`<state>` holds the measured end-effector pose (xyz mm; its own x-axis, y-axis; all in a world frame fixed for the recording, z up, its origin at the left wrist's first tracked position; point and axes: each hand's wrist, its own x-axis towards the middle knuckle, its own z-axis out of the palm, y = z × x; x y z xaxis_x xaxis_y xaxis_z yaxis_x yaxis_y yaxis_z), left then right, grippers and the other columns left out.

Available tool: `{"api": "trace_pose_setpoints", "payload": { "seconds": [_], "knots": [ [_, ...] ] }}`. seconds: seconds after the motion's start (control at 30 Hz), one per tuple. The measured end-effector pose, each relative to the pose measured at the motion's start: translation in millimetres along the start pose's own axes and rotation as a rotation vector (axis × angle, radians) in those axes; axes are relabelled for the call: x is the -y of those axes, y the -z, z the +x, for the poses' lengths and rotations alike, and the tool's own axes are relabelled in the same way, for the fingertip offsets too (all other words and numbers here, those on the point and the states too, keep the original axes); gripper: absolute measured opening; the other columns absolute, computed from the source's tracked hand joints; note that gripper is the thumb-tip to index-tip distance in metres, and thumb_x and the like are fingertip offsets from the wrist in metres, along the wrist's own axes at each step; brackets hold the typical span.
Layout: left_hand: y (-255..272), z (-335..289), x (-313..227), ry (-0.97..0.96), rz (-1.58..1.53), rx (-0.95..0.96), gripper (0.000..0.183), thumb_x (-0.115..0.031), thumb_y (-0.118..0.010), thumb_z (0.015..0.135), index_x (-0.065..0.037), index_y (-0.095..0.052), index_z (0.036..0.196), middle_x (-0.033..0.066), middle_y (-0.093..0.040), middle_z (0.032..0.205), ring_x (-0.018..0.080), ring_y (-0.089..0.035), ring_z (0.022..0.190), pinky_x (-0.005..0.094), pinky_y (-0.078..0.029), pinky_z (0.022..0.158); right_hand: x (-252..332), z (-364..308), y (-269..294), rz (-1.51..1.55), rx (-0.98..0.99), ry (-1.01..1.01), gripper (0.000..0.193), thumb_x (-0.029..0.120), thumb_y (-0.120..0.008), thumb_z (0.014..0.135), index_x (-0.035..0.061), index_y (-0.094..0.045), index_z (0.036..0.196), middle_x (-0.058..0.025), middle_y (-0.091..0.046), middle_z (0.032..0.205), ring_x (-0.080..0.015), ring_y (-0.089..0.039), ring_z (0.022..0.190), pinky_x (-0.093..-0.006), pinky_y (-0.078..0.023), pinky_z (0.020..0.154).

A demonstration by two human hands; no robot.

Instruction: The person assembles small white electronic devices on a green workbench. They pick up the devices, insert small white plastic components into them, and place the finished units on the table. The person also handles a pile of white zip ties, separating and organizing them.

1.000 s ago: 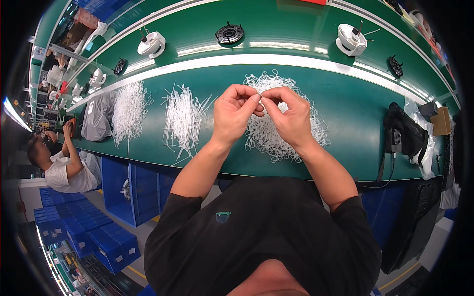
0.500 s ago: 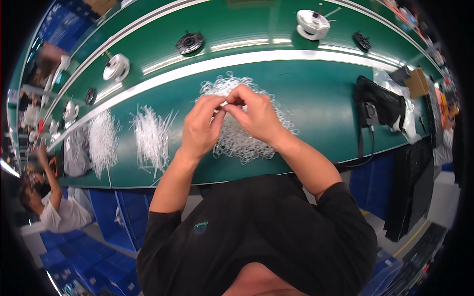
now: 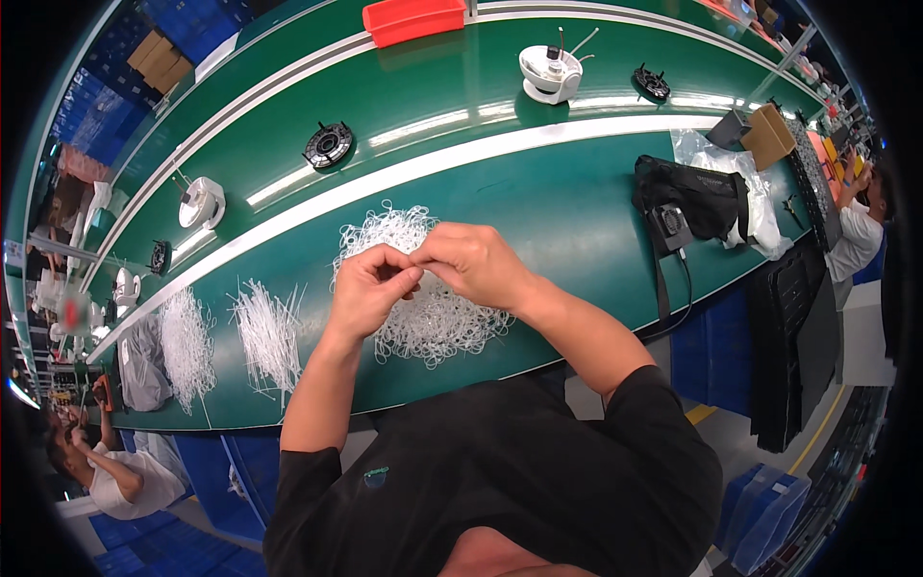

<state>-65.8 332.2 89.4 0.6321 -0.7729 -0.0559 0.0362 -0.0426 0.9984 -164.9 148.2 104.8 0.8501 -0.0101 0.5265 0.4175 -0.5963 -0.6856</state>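
The left hand and the right hand are meeting in the centre of the frame, just above a heap of white looped plastic ties that is lying on the green workbench. Both hands are closed in a pinch, fingertips touching each other, and they are gripping 1 thin white tie between them; it is too small to see clearly. To the left of the heap, 2 bundles of straight white ties are lying, 1 near the left forearm and 1 further left. A black bag is resting at the right of the frame, well apart from the hands. On the green conveyor belt in the upper part, a white round appliance part is standing, and a black burner ring is lying left of it.
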Motion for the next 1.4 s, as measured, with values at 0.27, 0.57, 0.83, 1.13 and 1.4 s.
{"api": "trace_pose_setpoints", "payload": {
  "seconds": [0.27, 0.57, 0.83, 1.13, 1.4],
  "knots": [
    [2, 0, 1, 0.050, -0.468, -0.015, 0.012, -0.002, -0.068, 0.091, -0.003, -0.060, 0.100, 0.0073, -0.067, 0.083, 0.0153, -0.066, 0.071, 0.0287, -0.055, 0.062, -135, 75, 102, -0.709, -0.425, -0.074, 0.028, 0.011, -0.070, 0.084, 0.0061, -0.063, 0.111, -0.0145, -0.065, 0.106, -0.0323, -0.068, 0.090, -0.0432, -0.055, 0.076],
    [3, -2, 5, 0.045, -0.677, 0.022, 0.010, -0.005, -0.063, 0.093, -0.003, -0.062, 0.103, 0.0077, -0.067, 0.084, 0.0162, -0.065, 0.071, 0.0295, -0.054, 0.063, -228, 91, 177, -1.280, -0.147, -0.431, 0.018, 0.007, -0.057, 0.087, 0.0053, -0.063, 0.105, -0.0127, -0.059, 0.101, -0.0307, -0.064, 0.094, -0.0434, -0.058, 0.070],
    [-3, 31, -5, 0.101, -0.535, 0.031, 0.010, -0.010, -0.063, 0.096, -0.003, -0.063, 0.103, 0.0071, -0.067, 0.086, 0.0140, -0.064, 0.070, 0.0280, -0.054, 0.061, -120, 21, 136, -1.129, -0.086, -0.260, 0.018, 0.003, -0.060, 0.079, 0.0000, -0.065, 0.097, -0.0153, -0.061, 0.098, -0.0306, -0.065, 0.091, -0.0404, -0.057, 0.071],
    [-65, 116, 2, 0.104, -0.090, -0.049, 0.019, -0.017, -0.065, 0.096, 0.001, -0.061, 0.100, 0.0082, -0.068, 0.090, 0.0137, -0.066, 0.073, 0.0269, -0.056, 0.059, -23, -55, 101, -0.902, -0.120, -0.157, 0.013, 0.012, -0.066, 0.082, 0.0036, -0.066, 0.092, -0.0106, -0.062, 0.090, -0.0290, -0.064, 0.083, -0.0404, -0.054, 0.070],
    [-98, 145, 14, 0.037, 0.198, -0.093, 0.015, -0.015, -0.064, 0.093, -0.001, -0.064, 0.097, 0.0050, -0.068, 0.083, 0.0126, -0.067, 0.069, 0.0279, -0.056, 0.057, -105, -62, 164, 0.018, -0.265, -0.886, 0.045, 0.039, -0.060, 0.097, -0.0004, -0.069, 0.116, -0.0145, -0.071, 0.106, -0.0231, -0.066, 0.093, -0.0369, -0.050, 0.085]
  ]
}}
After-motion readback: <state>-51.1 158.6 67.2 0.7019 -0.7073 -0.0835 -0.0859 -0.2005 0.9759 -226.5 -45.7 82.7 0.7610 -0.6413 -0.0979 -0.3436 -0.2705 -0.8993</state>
